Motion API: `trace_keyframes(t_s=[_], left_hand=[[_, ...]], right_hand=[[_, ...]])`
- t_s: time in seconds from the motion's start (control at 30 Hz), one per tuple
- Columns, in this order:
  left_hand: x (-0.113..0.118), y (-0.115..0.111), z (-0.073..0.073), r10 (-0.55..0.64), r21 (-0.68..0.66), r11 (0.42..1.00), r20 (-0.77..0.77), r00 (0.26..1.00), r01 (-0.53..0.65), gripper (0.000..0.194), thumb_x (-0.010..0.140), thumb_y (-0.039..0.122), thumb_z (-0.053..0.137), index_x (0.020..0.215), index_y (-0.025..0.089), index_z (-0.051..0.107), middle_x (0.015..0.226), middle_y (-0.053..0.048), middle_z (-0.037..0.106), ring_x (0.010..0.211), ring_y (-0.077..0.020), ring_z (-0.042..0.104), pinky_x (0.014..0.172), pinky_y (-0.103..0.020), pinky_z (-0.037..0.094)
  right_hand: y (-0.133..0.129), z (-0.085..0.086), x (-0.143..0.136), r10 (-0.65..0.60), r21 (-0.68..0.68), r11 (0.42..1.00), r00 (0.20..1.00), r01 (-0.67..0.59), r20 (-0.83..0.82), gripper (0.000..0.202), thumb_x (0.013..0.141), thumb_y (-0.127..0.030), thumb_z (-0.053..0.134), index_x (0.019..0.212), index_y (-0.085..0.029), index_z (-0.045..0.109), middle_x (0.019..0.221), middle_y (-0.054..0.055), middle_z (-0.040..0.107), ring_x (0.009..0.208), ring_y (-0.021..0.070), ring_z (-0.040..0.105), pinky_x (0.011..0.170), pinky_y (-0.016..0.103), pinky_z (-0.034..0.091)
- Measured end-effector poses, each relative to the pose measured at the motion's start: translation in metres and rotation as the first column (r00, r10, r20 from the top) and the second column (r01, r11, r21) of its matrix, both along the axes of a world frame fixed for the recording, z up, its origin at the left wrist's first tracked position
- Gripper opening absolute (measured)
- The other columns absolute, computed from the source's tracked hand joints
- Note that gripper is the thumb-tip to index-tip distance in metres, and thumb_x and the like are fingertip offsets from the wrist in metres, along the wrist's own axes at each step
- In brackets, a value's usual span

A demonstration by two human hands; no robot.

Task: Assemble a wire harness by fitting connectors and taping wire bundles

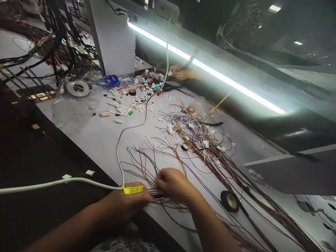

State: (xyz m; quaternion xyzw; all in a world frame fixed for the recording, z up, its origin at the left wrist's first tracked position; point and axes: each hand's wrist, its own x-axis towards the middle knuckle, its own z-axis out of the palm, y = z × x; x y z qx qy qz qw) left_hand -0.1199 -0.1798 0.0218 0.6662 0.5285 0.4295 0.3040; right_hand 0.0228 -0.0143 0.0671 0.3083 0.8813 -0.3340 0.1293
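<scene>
My left hand [128,201] is closed around a bundle of thin wires [157,195] at the near edge of the table. Just to its right, my right hand [173,183] has its fingers curled down on the same wires; its fingertips are partly hidden. Loose wire ends [141,152] with small metal tips fan out beyond both hands. A white cable [119,140] hangs across the view and passes over my left hand, where a yellow label [133,189] is fixed to it.
A thick harness of coloured wires [207,154] runs along the right. A black tape roll [230,201] lies near it. White connectors [120,108] and a plastic bag [76,108] are farther back. Another person's hands [181,74] work beyond a bright tube light [210,68].
</scene>
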Motion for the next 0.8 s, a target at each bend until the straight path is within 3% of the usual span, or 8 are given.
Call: trace_keyframes(t_s=[0.13, 0.23, 0.33, 0.4, 0.5, 0.6, 0.7, 0.8], left_hand=[[-0.004, -0.001, 0.006, -0.048, -0.135, 0.990, -0.014, 0.999, 0.046, 0.026, 0.093, 0.019, 0.047, 0.109, 0.027, 0.066, 0.092, -0.005, 0.068, 0.088, -0.0176, 0.061, 0.081, -0.026, 0.046], [-0.006, 0.001, 0.012, -0.005, -0.219, 0.976, 0.031, 1.000, 0.011, 0.024, 0.092, 0.024, 0.050, 0.107, 0.028, 0.068, 0.093, -0.005, 0.069, 0.087, -0.0183, 0.062, 0.082, -0.027, 0.046], [-0.005, 0.007, 0.018, 0.126, -0.332, 0.941, 0.163, 0.979, -0.066, 0.021, 0.090, 0.030, 0.054, 0.103, 0.028, 0.071, 0.096, -0.004, 0.070, 0.091, -0.0194, 0.063, 0.084, -0.028, 0.046], [-0.003, 0.011, 0.022, 0.244, -0.359, 0.923, 0.269, 0.932, -0.138, 0.018, 0.087, 0.033, 0.059, 0.098, 0.027, 0.072, 0.103, -0.005, 0.068, 0.098, -0.0209, 0.061, 0.087, -0.029, 0.045], [0.000, 0.012, 0.025, 0.434, -0.457, 0.864, 0.460, 0.774, -0.213, 0.017, 0.084, 0.035, 0.064, 0.095, 0.025, 0.072, 0.092, -0.003, 0.066, 0.084, -0.0172, 0.059, 0.077, -0.026, 0.045], [0.002, 0.009, 0.028, 0.574, -0.583, 0.801, 0.678, 0.460, -0.140, 0.020, 0.085, 0.034, 0.065, 0.101, 0.023, 0.069, 0.069, 0.002, 0.058, 0.064, -0.0098, 0.051, 0.062, -0.020, 0.042], [0.000, 0.006, 0.034, 0.585, -0.588, 0.807, 0.783, 0.212, -0.052, 0.020, 0.082, 0.028, 0.069, 0.100, 0.019, 0.068, 0.071, 0.002, 0.057, 0.063, -0.0068, 0.051, 0.061, -0.016, 0.043], [-0.004, 0.004, 0.042, 0.603, -0.608, 0.794, 0.791, 0.104, 0.017, 0.019, 0.079, 0.023, 0.073, 0.096, 0.015, 0.068, 0.072, 0.001, 0.058, 0.063, -0.0056, 0.054, 0.060, -0.014, 0.046]], right_hand=[[0.009, -0.005, 0.012, -0.305, -0.484, 0.854, 0.937, 0.190, -0.170, 0.013, 0.077, -0.023, 0.055, 0.089, -0.020, 0.057, 0.064, -0.005, 0.057, 0.050, 0.0090, 0.043, 0.049, 0.021, 0.031], [0.010, 0.002, 0.008, -0.473, -0.636, 0.758, 0.794, 0.146, -0.382, 0.024, 0.085, -0.033, 0.056, 0.103, -0.018, 0.056, 0.062, -0.005, 0.054, 0.056, 0.0104, 0.046, 0.057, 0.024, 0.038], [0.006, 0.020, -0.006, -0.512, -0.552, 0.824, 0.586, 0.128, -0.628, 0.031, 0.094, -0.040, 0.044, 0.112, -0.019, 0.056, 0.069, -0.003, 0.054, 0.064, 0.0114, 0.050, 0.065, 0.026, 0.042], [-0.001, 0.034, -0.015, -0.451, -0.414, 0.889, 0.539, 0.197, -0.711, 0.036, 0.098, -0.039, 0.035, 0.125, -0.022, 0.050, 0.071, -0.002, 0.054, 0.060, 0.0110, 0.048, 0.060, 0.025, 0.040], [-0.015, 0.045, -0.021, -0.162, 0.012, 0.972, 0.705, 0.235, -0.691, 0.037, 0.097, -0.032, 0.036, 0.131, -0.023, 0.048, 0.070, -0.001, 0.056, 0.057, 0.0122, 0.048, 0.058, 0.025, 0.037], [-0.030, 0.042, -0.019, 0.048, 0.321, 0.935, 0.846, 0.148, -0.530, 0.030, 0.096, -0.027, 0.037, 0.117, -0.020, 0.057, 0.064, 0.000, 0.059, 0.055, 0.0139, 0.052, 0.055, 0.025, 0.034], [-0.038, 0.034, -0.016, 0.111, 0.350, 0.933, 0.860, 0.083, -0.499, 0.024, 0.097, -0.025, 0.040, 0.098, -0.021, 0.063, 0.068, 0.001, 0.063, 0.060, 0.0138, 0.056, 0.056, 0.024, 0.035], [-0.042, 0.027, -0.015, 0.152, 0.301, 0.953, 0.797, 0.039, -0.585, 0.020, 0.094, -0.023, 0.050, 0.091, -0.023, 0.069, 0.076, 0.002, 0.064, 0.069, 0.0135, 0.058, 0.062, 0.023, 0.040]])
